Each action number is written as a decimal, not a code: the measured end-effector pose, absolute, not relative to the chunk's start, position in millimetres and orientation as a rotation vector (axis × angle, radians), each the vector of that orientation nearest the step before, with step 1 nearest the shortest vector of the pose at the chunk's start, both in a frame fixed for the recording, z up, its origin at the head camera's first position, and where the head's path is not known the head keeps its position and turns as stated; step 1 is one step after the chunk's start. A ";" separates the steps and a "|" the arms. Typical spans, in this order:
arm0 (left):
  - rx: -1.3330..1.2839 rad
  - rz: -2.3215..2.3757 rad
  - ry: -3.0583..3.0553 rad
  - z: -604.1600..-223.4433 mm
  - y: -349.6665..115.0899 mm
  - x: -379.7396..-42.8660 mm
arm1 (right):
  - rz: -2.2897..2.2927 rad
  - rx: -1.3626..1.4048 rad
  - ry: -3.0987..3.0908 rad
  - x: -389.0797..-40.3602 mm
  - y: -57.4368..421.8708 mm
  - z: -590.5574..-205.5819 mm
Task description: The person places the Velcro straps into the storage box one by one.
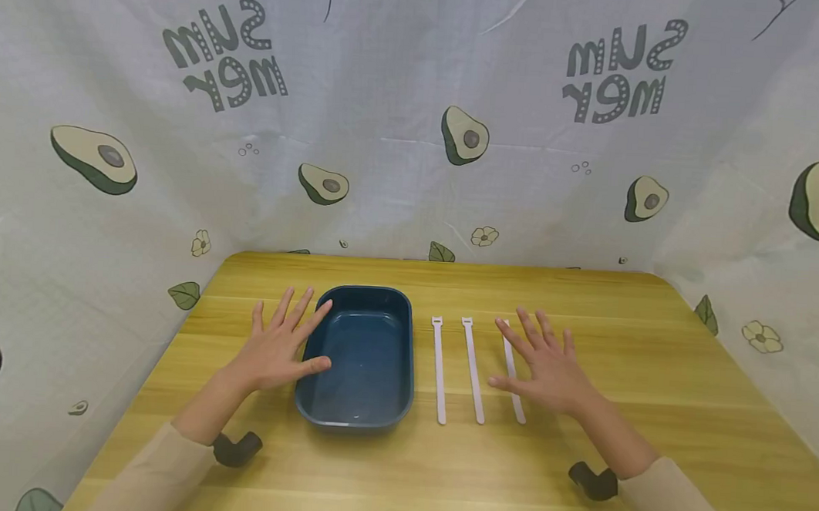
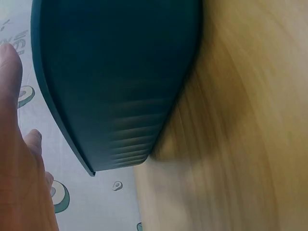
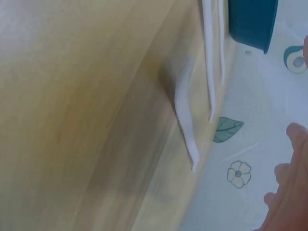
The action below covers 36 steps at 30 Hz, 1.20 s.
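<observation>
A dark blue rectangular tub (image 1: 359,353) sits on the table, left of the middle. My left hand (image 1: 279,353) hovers at its left side with fingers spread, thumb and forefinger overlapping the rim in the head view. To the tub's right lie three white straps with slotted ends, side by side: the left strap (image 1: 440,373), the middle strap (image 1: 474,371) and the right strap (image 1: 518,408). Over the right strap my right hand (image 1: 546,367) is held with fingers spread, covering part of it. Neither hand holds anything. In the right wrist view, the nearest strap (image 3: 184,108) looks slightly bent.
The wooden table (image 1: 654,361) has rounded far corners. A white cloth (image 1: 405,78) printed with avocados hangs behind it and along both sides. A dark wrist camera mount (image 1: 236,449) sits by the left sleeve, another mount (image 1: 592,481) by the right.
</observation>
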<state>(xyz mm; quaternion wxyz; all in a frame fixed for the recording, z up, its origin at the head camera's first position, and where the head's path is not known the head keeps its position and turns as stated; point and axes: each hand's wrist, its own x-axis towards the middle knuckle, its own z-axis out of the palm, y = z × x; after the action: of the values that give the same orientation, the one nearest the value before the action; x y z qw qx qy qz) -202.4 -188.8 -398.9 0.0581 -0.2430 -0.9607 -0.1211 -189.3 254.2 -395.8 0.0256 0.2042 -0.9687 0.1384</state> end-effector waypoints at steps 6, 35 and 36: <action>-0.712 -0.650 -2.907 -406.5 -192.6 -202.8 | 0.574 0.582 -2.938 -193.8 253.8 -403.6; -0.350 -1.904 -2.607 -422.4 -195.0 -204.7 | 1.140 -0.010 -2.922 -207.6 253.7 -418.4; -0.336 -1.938 -2.592 -422.5 -194.7 -204.7 | 1.132 -0.016 -2.926 -208.0 253.5 -419.0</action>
<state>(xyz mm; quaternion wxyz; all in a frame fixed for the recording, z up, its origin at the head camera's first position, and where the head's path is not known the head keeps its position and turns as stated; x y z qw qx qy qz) -204.7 -194.7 -422.5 -0.0559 -0.1032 -0.7954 -0.5946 -208.0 253.5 -419.0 0.0022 -0.0050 -0.9326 0.3608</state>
